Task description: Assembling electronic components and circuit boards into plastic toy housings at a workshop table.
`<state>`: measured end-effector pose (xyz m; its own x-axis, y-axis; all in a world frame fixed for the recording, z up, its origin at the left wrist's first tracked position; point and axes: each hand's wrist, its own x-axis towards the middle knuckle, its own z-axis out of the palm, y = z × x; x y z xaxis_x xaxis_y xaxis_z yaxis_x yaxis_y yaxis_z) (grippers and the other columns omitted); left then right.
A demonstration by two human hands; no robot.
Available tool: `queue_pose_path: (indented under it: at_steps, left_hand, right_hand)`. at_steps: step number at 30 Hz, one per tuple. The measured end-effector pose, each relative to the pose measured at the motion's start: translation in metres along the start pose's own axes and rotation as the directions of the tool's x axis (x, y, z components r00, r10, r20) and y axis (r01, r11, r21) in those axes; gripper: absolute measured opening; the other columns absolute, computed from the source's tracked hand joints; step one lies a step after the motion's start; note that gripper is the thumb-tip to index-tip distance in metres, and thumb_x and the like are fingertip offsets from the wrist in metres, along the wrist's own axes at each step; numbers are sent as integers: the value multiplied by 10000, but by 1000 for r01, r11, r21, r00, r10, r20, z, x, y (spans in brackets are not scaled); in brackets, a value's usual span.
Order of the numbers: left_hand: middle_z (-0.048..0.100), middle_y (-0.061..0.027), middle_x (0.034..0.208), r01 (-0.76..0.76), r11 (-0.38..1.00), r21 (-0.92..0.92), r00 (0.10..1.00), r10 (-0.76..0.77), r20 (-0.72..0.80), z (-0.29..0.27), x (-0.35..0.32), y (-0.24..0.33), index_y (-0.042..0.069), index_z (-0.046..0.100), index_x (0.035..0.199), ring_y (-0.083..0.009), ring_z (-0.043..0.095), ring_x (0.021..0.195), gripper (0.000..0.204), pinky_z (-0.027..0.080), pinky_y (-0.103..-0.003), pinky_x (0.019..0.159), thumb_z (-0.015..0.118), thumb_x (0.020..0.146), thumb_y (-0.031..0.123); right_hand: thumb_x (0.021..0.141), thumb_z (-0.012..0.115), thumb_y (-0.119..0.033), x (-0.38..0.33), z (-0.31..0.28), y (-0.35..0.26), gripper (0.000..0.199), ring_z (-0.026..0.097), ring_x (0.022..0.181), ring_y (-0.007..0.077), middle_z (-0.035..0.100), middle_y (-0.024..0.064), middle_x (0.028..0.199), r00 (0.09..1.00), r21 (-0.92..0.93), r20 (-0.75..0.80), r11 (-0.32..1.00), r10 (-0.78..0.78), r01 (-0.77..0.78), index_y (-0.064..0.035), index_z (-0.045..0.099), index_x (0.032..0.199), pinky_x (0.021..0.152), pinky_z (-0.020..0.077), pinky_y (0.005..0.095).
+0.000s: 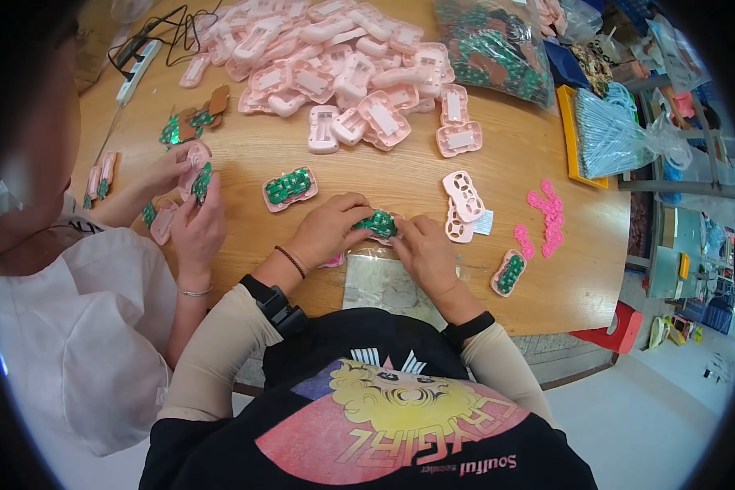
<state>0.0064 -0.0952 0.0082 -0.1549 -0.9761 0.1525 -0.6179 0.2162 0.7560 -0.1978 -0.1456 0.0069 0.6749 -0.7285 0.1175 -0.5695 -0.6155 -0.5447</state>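
Between my two hands is a pink plastic shell with a green circuit board in it, just above the table's near edge. My left hand grips its left side with bent fingers. At its right end the fingertips of my right hand press in, thumb hidden. Ahead and to the left lies another pink shell with a green board. A third filled shell rests to the right. Pink front covers with cut-out holes overlap beyond my right hand. A bit of bright pink shows under my left wrist.
A large heap of pink shells covers the far side, beside a clear bag of green boards. Bright pink rubber pads lie right. A co-worker's hands hold a shell and board at left. A red stool stands beyond the table.
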Motion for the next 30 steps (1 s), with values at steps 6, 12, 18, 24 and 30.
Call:
queue_pose_path:
  at_steps: [6, 12, 18, 24, 30]
  left_hand:
    - [561, -72, 921, -17, 995, 103, 999, 20, -27, 5, 1, -2, 42, 616, 863, -258, 562, 887, 176, 472, -334, 755, 669, 715, 121]
    - [583, -53, 936, -2, 983, 182, 999, -7, 46, 2, 8, -6, 52, 632, 837, -243, 564, 904, 151, 478, -317, 745, 668, 695, 89]
    - [571, -39, 897, 6, 963, 270, 997, -28, 78, 1, 13, 2, 78, 602, 885, -240, 563, 896, 199, 478, -333, 719, 662, 695, 86]
    - [548, -77, 954, 80, 981, 174, 981, -108, 160, -6, 18, 1, 62, 564, 958, -274, 555, 887, 226, 472, -348, 728, 638, 744, 68]
    - [543, -110, 992, 84, 994, -75, 978, -68, 197, -9, 11, -16, 20, 558, 1008, -278, 558, 916, 244, 466, -326, 784, 591, 769, -16]
  right_hand:
    - [706, 674, -124, 5, -4, -3, 305, 556, 772, 276, 552, 99, 815, 999, -20, 1, 999, -36, 36, -64, 602, 995, 659, 461, 372]
    - [719, 657, -112, 4, -4, 3, 268, 560, 797, 280, 560, 101, 820, 1000, 51, 5, 998, -22, 22, -67, 617, 979, 676, 465, 375]
    - [755, 631, -57, 3, -9, 5, 269, 561, 823, 285, 582, 110, 877, 999, 102, 13, 994, -47, 45, -45, 627, 1024, 721, 464, 364]
    - [724, 657, -84, 3, -8, 2, 324, 547, 817, 282, 570, 103, 856, 1000, 105, -4, 994, -22, 22, -56, 611, 1044, 720, 452, 369]
    - [679, 677, -90, 6, -7, -1, 353, 543, 801, 278, 548, 97, 858, 999, 89, -28, 996, -24, 26, -58, 607, 1024, 692, 452, 371]
